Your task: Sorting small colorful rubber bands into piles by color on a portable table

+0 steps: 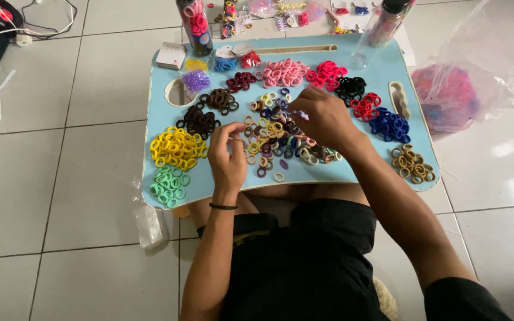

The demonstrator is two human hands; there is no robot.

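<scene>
1. Centrally in the frame, a light blue lap tray [352, 172] rests over the person's legs, covered with small hair ties sorted by colour.
2. At the tray's middle lies a mixed pile of hair ties [278, 142]; both hands are over it.
3. Left of centre, the left hand [227, 157] has its fingers curled together at the pile's left edge; whether it pinches a tie I cannot tell.
4. Just right of centre, the right hand [322, 116] is closed, pinching a small purple tie [300, 114] above the pile's upper part.
5. Sorted heaps ring the pile: yellow ties [176, 147] and green ties [169, 185] at left, pink ties [284, 72] at top, blue ties [389, 126] at right.
6. At upper right, a clear plastic bag [450, 95] of ties lies on the tiled floor.
</scene>
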